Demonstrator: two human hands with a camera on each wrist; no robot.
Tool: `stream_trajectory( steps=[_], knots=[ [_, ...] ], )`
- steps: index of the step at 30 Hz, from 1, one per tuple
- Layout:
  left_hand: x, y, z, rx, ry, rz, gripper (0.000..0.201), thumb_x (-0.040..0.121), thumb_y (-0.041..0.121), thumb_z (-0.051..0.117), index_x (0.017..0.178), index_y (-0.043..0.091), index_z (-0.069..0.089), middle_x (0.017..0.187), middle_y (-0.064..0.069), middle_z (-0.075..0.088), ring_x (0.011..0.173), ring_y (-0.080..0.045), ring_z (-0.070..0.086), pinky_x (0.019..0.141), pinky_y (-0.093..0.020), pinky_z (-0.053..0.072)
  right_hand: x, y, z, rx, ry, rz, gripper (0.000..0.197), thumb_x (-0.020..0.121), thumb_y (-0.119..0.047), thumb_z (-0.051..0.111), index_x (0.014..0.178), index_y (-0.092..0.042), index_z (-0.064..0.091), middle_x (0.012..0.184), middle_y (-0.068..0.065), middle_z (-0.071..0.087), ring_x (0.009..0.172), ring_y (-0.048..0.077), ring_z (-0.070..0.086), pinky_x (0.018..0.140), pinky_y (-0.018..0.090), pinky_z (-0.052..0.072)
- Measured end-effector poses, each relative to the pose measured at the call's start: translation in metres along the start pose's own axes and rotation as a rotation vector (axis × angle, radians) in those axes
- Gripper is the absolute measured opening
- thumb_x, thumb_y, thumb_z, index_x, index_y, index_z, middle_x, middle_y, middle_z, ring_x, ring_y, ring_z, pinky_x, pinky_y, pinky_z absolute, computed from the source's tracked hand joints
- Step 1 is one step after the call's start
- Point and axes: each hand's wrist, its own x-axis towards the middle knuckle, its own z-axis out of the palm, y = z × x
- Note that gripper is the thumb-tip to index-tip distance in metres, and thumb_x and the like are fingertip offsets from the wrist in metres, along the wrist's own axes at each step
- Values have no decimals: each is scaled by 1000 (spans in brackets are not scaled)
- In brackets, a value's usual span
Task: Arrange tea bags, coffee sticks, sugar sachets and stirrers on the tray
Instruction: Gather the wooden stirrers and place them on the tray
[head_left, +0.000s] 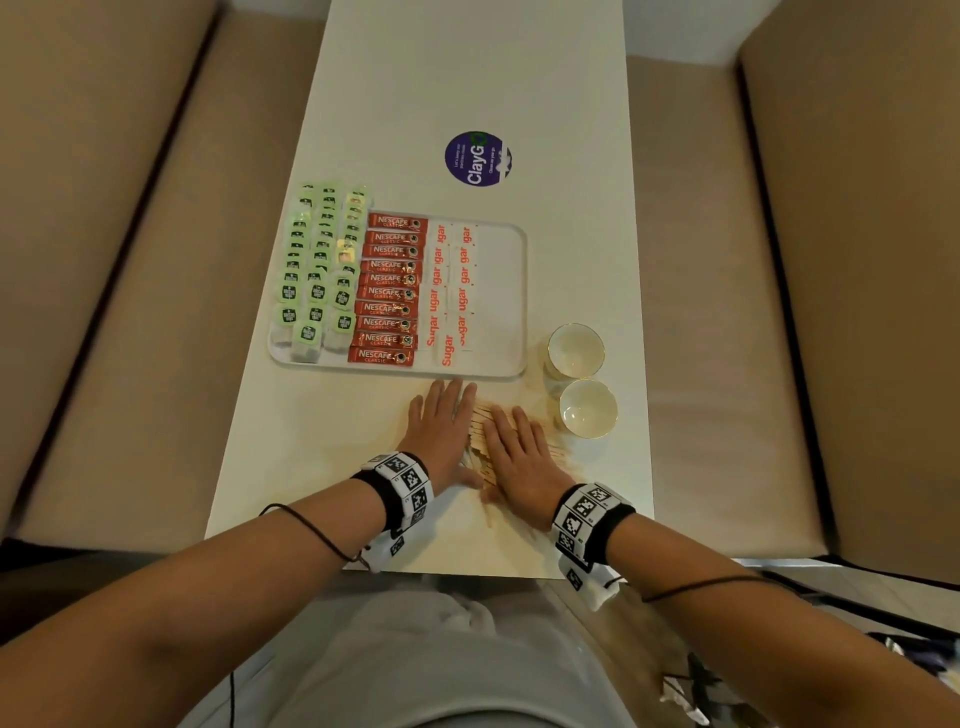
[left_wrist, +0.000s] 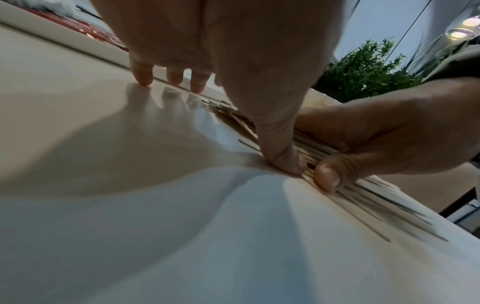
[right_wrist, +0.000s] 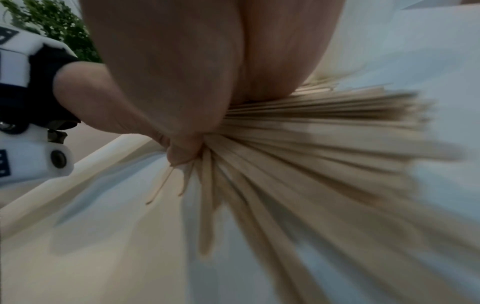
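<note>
Stirrers (head_left: 480, 428) are fanned just before the tray (head_left: 511, 358), long axes toward it, pressed between flat left hand (head_left: 441, 426) and flat right hand (head_left: 519, 452); right lies over them.

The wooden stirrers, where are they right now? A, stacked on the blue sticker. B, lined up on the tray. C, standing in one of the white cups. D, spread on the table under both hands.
D: the wooden stirrers lie fanned on the table in front of the tray, with the left hand and right hand resting on them.
</note>
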Motion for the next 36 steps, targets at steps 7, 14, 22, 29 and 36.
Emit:
stream_trajectory(
  steps=[7, 14, 22, 29, 36],
  knots=[
    [-13, -44, -5, -55, 97, -32, 116, 72, 57, 80, 157, 17, 12, 165, -9, 8, 152, -31, 7, 122, -47, 16, 39, -25, -9, -59, 8, -160, 81, 106, -42, 40, 159, -4, -8, 161, 16, -25, 150, 45, -19, 123, 57, -7],
    [-23, -71, -5, -80, 156, -10, 113, 69, 59, 80, 154, 15, 19, 157, -5, 25, 144, -27, 23, 117, -43, 26, 63, -44, -33, 42, 34, -270, 74, 105, -40, 41, 161, -6, 5, 168, 16, -4, 153, 43, -10, 124, 52, -2],
    [-21, -70, -10, 114, 89, 91, 123, 66, 64, 81, 155, 14, 13, 159, -9, 18, 145, -32, 18, 118, -48, 21, 18, -20, -70, 224, 311, -148, 30, 101, -26, 56, 126, -14, 64, 130, 8, 60, 118, 26, 57, 100, 39, 51],
    [-8, -55, -10, 181, 15, 200, 121, 68, 61, 80, 154, 17, 8, 162, -9, 11, 151, -35, 8, 122, -55, 11, -14, -31, -60, -78, -98, 165, 64, 78, -76, 64, 97, -15, 63, 86, 1, 63, 74, 21, 61, 69, 35, 56],
    [-4, -47, -12, 154, 15, 194, 120, 71, 59, 80, 156, 16, 6, 165, -10, 6, 152, -34, 3, 123, -50, 8, -20, -21, -36, -21, -109, 333, 95, 62, -59, 88, 129, -12, 39, 115, 5, 51, 90, 23, 62, 73, 36, 55]
  ],
)
